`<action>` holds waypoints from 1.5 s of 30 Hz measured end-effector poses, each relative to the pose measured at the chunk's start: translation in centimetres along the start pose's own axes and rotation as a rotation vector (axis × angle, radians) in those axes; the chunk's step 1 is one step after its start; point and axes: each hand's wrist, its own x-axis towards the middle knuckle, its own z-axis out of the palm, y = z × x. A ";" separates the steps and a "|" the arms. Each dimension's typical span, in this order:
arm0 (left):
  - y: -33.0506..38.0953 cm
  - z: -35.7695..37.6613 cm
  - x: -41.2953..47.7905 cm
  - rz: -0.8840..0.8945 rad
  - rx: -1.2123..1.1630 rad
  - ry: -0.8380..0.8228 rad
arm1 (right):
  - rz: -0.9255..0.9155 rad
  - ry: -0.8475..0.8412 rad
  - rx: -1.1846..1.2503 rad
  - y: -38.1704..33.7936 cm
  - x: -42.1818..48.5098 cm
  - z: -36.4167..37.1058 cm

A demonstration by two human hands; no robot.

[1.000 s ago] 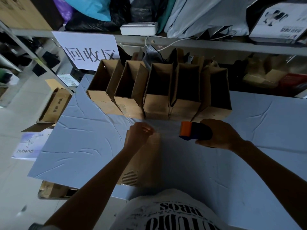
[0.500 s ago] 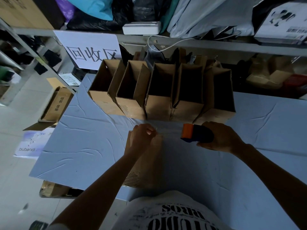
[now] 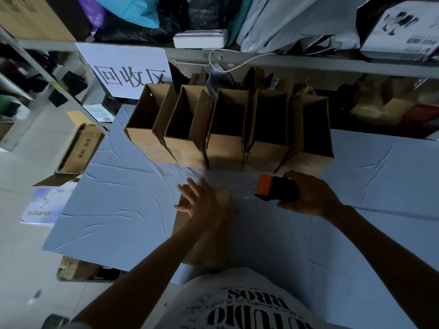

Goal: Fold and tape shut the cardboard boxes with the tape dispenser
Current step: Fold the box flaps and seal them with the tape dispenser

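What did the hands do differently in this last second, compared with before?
The left hand opened: its fingers, curled a second ago, now lie spread flat on the box. The right hand still grips the tape dispenser in about the same spot beside it. The row of open boxes behind has not moved.

A flattened brown cardboard box point(image 3: 215, 248) lies on the near middle of the pale blue cloth-covered table point(image 3: 118, 198), with the left hand point(image 3: 204, 205) spread flat on its far end. Just right of it, the right hand point(image 3: 311, 195) grips the orange-and-black tape dispenser point(image 3: 276, 188). Behind them, a row of five open brown cardboard boxes point(image 3: 228, 143) stands side by side along the table's far edge.
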 end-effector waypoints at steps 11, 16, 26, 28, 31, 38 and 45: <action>-1.6 -4.3 0.7 0.425 -0.464 -0.004 | -0.086 0.159 -0.064 -3.0 -1.7 -3.2; -2.5 -4.5 1.2 0.422 -0.649 -0.177 | -0.094 0.129 -0.034 -4.6 -1.2 -3.2; -5.3 -4.4 4.0 0.218 -0.862 -0.417 | 0.006 0.081 0.021 -7.6 0.5 -0.9; -6.0 -5.0 4.3 0.212 -0.800 -0.263 | 0.010 0.109 -0.012 -8.7 0.8 -0.6; -5.8 -5.0 3.3 0.356 -0.418 0.157 | 0.021 0.135 -0.053 -10.8 1.8 0.2; -2.3 -0.8 0.6 0.315 0.092 0.301 | 0.038 0.149 -0.077 -11.7 2.7 0.2; -2.9 -0.4 0.8 0.333 0.133 0.293 | -0.027 0.163 -0.024 -10.4 0.5 -0.3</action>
